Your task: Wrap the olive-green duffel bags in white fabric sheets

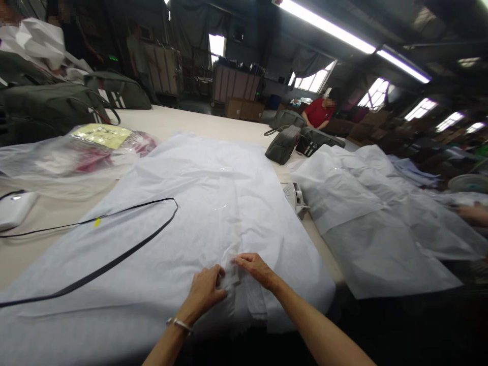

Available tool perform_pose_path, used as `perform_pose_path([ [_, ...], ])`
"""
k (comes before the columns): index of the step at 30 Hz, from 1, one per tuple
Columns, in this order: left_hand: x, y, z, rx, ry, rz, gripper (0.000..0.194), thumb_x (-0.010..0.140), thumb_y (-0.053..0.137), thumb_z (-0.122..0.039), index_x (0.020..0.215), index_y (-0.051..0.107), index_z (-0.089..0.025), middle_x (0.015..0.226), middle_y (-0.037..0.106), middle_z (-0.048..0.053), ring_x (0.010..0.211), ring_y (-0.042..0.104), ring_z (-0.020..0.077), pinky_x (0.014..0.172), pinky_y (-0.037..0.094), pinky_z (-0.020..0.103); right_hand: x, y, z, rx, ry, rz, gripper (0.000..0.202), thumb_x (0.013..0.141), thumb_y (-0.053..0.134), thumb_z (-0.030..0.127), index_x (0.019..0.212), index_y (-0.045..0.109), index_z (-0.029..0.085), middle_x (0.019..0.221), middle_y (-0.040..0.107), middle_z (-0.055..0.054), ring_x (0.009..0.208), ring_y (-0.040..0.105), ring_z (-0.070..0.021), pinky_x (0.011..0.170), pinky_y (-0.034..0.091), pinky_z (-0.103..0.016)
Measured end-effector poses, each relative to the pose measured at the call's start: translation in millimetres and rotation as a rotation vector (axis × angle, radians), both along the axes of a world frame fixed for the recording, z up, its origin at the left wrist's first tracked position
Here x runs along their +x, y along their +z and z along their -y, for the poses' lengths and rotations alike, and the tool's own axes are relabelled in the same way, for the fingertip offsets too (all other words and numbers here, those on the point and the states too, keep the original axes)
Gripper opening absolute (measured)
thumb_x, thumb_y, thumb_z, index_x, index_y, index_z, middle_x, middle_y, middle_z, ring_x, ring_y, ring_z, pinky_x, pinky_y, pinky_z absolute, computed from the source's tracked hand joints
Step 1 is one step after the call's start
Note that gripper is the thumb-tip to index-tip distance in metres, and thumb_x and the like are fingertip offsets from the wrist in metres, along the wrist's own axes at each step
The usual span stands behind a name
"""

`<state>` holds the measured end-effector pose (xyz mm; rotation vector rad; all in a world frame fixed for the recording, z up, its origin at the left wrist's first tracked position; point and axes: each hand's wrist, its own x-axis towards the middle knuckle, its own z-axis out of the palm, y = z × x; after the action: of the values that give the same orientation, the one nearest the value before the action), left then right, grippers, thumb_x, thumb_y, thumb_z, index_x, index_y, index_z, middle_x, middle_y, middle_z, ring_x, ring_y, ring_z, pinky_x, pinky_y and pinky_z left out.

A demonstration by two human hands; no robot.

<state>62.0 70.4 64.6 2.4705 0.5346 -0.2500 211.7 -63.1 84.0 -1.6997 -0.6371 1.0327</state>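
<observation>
A large white sheet (183,239) of thin, wrinkled material covers the table before me, with a seam or overlap running down its middle. My right hand (257,268) pinches at this overlap; a thin, clear strip may be under the fingertips, but it is too faint to tell. Just to its left, my left hand (206,290) rests on the sheet, its thumb and fingers curved but apart. Small shiny strips like clear tape (220,207) show farther up the seam. A black strap (129,251) lies in a loop across the sheet's left side.
Dark green bags (57,109) and a clear plastic bag (91,152) lie at the left. More green bags (284,142) sit by a person in red (318,112). Right of a tape dispenser-like item (295,198) lies more white sheeting (373,218). A white device (17,208) is at left.
</observation>
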Motion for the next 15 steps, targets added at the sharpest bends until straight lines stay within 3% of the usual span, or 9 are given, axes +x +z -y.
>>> perform_pose_path([
  [2, 3, -0.3, 5, 0.044, 0.004, -0.003, 0.031, 0.07, 0.058, -0.023, 0.101, 0.06, -0.022, 0.085, 0.068, 0.002, 0.091, 0.06, 0.026, 0.079, 0.038, 0.038, 1, 0.4, 0, -0.001, -0.004, -0.002, 0.042, 0.08, 0.062, 0.055, 0.093, 0.076, 0.017, 0.078, 0.07, 0.0, 0.077, 0.059, -0.0176, 0.079, 0.045, -0.032],
  [6, 6, -2.7, 15, 0.132, -0.028, 0.015, 0.013, 0.07, 0.055, -0.014, 0.08, 0.062, -0.02, 0.086, 0.067, 0.006, 0.093, 0.059, 0.0297, 0.08, 0.039, 0.043, 4, -0.8, -1, -0.001, -0.003, 0.009, 0.042, 0.081, 0.062, 0.054, 0.096, 0.076, 0.018, 0.082, 0.072, -0.001, 0.08, 0.06, -0.0185, 0.082, 0.046, -0.034],
  [11, -6, -12.4, 25, 0.184, -0.129, 0.138, 0.02, 0.08, 0.049, -0.006, 0.087, 0.062, -0.021, 0.095, 0.064, 0.006, 0.088, 0.058, 0.0227, 0.076, 0.044, 0.035, 2, -7.9, -3, 0.016, 0.03, 0.044, 0.046, 0.08, 0.063, 0.057, 0.098, 0.076, 0.018, 0.094, 0.075, -0.005, 0.095, 0.065, -0.0246, 0.093, 0.047, -0.04],
  [15, -25, -28.5, 31, 0.22, -0.208, 0.227, 0.021, 0.089, 0.046, -0.008, 0.089, 0.063, -0.021, 0.096, 0.065, 0.006, 0.088, 0.058, 0.0232, 0.08, 0.048, 0.039, -8, -18.7, 2, 0.069, 0.164, 0.225, 0.045, 0.083, 0.06, 0.057, 0.104, 0.075, 0.02, 0.115, 0.071, -0.009, 0.114, 0.062, -0.0275, 0.103, 0.044, -0.044],
])
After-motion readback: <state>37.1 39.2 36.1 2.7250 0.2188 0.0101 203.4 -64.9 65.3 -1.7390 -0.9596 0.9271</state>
